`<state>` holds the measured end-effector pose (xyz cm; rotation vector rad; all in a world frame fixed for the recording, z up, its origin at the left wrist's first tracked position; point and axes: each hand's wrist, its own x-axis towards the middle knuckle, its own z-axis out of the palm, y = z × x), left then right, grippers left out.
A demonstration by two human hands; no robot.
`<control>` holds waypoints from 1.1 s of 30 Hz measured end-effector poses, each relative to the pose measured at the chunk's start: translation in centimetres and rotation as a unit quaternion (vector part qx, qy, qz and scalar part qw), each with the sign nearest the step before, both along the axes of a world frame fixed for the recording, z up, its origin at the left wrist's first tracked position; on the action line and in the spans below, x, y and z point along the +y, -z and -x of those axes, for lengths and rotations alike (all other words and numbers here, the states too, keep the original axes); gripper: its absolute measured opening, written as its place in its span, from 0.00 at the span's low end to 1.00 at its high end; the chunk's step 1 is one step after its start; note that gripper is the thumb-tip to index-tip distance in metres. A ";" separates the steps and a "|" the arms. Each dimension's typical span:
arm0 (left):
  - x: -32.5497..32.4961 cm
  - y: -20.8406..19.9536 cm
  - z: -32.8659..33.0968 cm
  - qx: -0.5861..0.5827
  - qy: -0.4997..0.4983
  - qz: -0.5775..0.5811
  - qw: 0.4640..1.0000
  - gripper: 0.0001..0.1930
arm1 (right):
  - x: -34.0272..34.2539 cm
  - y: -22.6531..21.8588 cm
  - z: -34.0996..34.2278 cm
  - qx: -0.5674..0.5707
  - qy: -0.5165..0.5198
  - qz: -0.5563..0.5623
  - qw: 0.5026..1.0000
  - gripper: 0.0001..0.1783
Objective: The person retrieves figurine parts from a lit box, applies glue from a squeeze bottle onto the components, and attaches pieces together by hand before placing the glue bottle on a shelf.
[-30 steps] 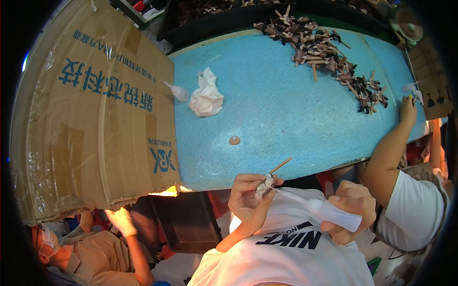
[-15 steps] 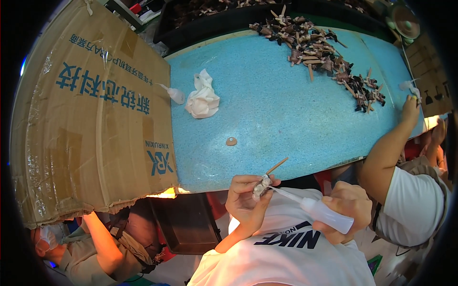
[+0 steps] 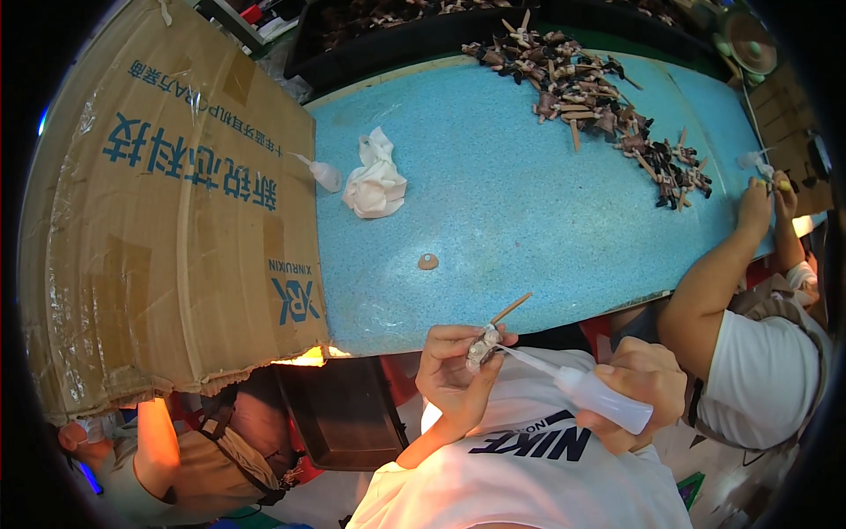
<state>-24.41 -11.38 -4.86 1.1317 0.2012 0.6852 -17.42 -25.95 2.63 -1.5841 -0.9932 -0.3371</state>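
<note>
My left hand [image 3: 454, 388] pinches a small grey-and-white figurine part [image 3: 481, 351] just off the table's near edge. From its top a thin wooden stick [image 3: 511, 308] points up and to the right. My right hand [image 3: 652, 379] is wrapped around a white squeeze bottle [image 3: 592, 394], tilted so that its thin nozzle [image 3: 526, 356] reaches the right side of the part. Whether the tip touches, or any liquid comes out, is too small to tell. On the blue tabletop [image 3: 493, 220] ahead of my hands lies a small brown rounded piece [image 3: 428, 262].
A big cardboard box [image 3: 203, 256] walls off the left side. Beside it are another squeeze bottle [image 3: 326, 175] and crumpled white tissue [image 3: 376, 187]. Several small figures on sticks form a pile [image 3: 582, 101] far right. A dark tray [image 3: 339, 414] sits below the edge. Co-workers flank me.
My hands, the figurine part and the bottle hold almost still. At the right, the co-worker's second hand has come up beside the first. The left co-worker's arm has shifted left.
</note>
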 end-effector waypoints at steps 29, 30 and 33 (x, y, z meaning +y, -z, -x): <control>0.5 0.4 0.3 -0.059 0.064 0.016 0.996 0.13 | 0.4 0.4 0.1 0.047 -0.048 -0.011 0.998 0.18; 0.3 0.1 0.2 -0.033 0.042 0.023 0.998 0.13 | 0.3 0.5 0.0 0.045 -0.044 -0.006 0.998 0.18; 0.5 0.4 0.4 -0.027 0.037 0.026 0.999 0.13 | 0.5 0.4 0.0 0.056 -0.030 -0.010 0.998 0.18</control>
